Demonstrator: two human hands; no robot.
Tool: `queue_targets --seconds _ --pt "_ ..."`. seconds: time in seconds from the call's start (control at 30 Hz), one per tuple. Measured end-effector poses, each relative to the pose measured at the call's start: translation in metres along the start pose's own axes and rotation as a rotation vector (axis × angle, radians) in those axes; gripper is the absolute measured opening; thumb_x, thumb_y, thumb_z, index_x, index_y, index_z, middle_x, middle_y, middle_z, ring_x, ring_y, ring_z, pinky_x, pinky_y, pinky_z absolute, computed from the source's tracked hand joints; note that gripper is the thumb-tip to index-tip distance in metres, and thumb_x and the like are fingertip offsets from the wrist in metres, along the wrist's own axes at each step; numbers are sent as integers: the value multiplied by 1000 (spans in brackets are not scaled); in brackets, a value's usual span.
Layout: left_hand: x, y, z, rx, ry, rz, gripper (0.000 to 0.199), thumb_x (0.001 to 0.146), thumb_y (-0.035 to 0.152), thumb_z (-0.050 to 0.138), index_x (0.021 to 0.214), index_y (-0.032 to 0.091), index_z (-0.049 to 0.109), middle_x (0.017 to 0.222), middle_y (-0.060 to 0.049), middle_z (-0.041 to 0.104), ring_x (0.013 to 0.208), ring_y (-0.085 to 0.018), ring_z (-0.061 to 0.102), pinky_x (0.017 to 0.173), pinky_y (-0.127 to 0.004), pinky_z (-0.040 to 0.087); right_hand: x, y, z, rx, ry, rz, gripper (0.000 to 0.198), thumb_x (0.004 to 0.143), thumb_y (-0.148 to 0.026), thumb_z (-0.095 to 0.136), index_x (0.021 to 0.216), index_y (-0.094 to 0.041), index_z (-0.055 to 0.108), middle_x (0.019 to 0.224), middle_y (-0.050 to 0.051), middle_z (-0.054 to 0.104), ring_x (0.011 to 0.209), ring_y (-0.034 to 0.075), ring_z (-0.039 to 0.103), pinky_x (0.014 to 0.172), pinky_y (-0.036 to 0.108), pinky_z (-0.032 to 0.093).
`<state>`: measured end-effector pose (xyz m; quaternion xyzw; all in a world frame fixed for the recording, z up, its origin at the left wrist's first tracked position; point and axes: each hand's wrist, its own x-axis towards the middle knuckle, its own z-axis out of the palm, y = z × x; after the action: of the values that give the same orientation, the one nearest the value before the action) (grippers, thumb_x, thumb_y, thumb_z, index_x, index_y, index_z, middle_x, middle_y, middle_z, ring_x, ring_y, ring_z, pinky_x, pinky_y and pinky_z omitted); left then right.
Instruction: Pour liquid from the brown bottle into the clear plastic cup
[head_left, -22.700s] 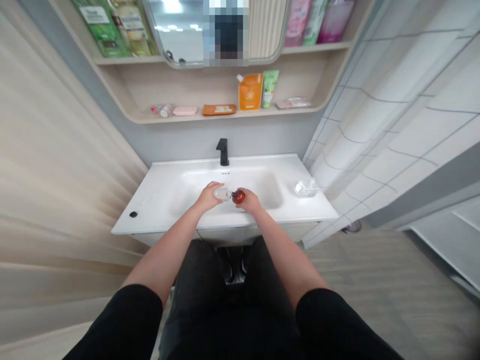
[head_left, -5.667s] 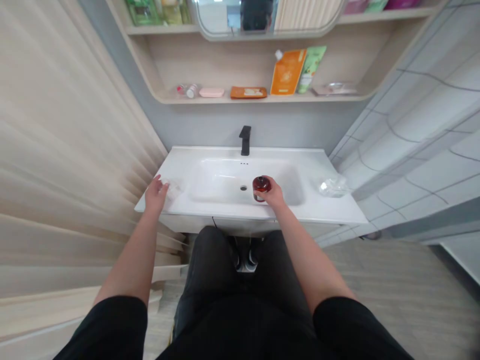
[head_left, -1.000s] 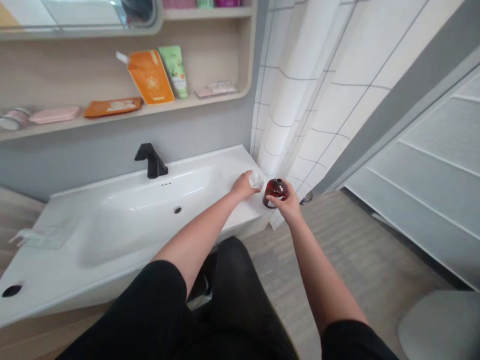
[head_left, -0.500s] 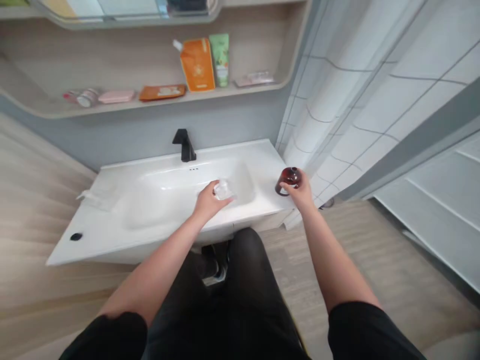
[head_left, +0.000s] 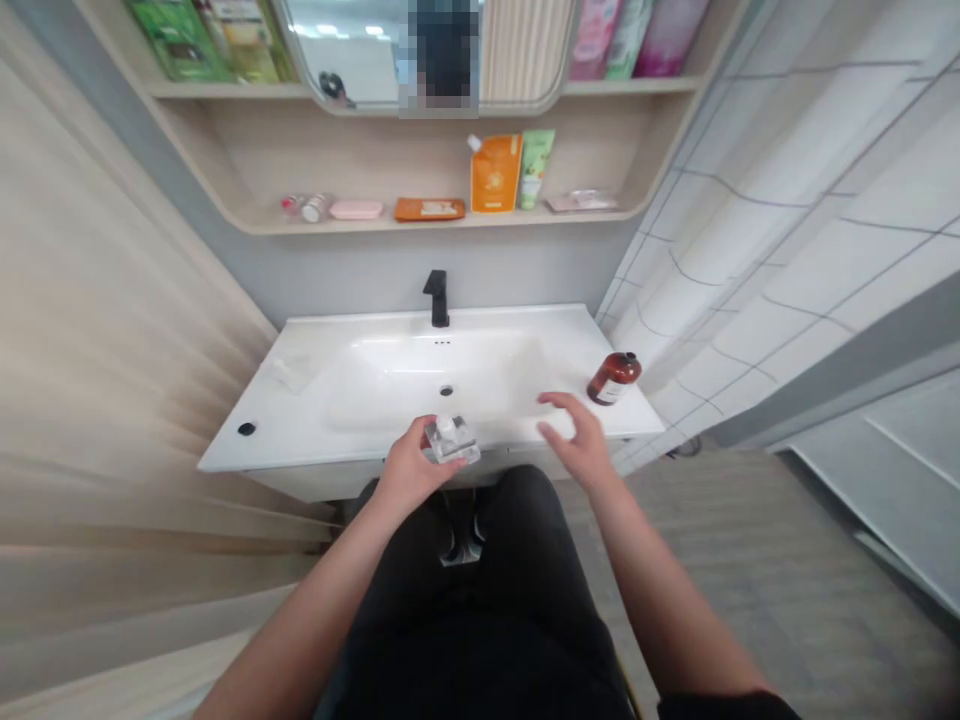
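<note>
My left hand (head_left: pixel 416 458) is closed around a small clear square bottle with a white top (head_left: pixel 453 440), held over the front edge of the sink. My right hand (head_left: pixel 576 438) has its thumb and fingers apart, with nothing between them, above the front right of the counter. To the right of that hand, a brown bottle with a white label (head_left: pixel 615 379) stands on the counter's right end, apart from the fingers. Its neck has no pump or cap that I can make out. Between the hands and the wall lies the white sink basin (head_left: pixel 382 385).
A black faucet (head_left: pixel 438 298) rises behind the basin. On the left of the counter are a black round piece (head_left: pixel 247 429) and a clear plastic wrapper (head_left: pixel 291 370). The wall shelf (head_left: pixel 360 228) carries an orange pouch (head_left: pixel 495 175), a green tube (head_left: pixel 536 168) and other toiletries.
My right hand has let go of the brown bottle and moved left, leaving it on the counter. My left hand has brought the clear bottle nearer to me. The view has shifted.
</note>
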<state>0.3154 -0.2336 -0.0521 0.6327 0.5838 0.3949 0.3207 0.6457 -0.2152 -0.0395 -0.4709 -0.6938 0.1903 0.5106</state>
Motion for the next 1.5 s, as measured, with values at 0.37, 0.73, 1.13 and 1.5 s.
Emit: queue_targets --seconds 0.37,0.73,1.13,1.5 --pt "-23 18 -35 -226 -89 297 68 81 31 90 146 27 70 153 -15 62 142 -35 63 121 -52 54 -13 -70 111 761 -475 338 88 75 -48 102 152 -32 62 148 9 69 133 32 67 113 47 56" --pt "-29 32 -83 -484 -446 231 70 96 44 82 159 24 62 142 -16 77 142 -34 68 121 -51 53 -38 -100 124 762 -529 306 85 68 -44 106 142 -31 66 141 9 71 127 31 71 105 44 60" --pt "-39 29 -67 -521 -221 291 92 83 39 94 164 27 52 134 -14 78 150 -35 60 127 -54 44 -47 -102 137 672 -353 327 79 67 -44 104 135 -30 66 135 7 73 119 28 73 100 42 63" --pt "-41 18 -71 -605 -243 247 93 87 49 91 167 24 49 128 -17 81 149 -38 62 122 -55 48 -49 -106 138 697 -411 332 80 66 -44 106 135 -30 68 141 8 72 126 30 71 104 43 61"
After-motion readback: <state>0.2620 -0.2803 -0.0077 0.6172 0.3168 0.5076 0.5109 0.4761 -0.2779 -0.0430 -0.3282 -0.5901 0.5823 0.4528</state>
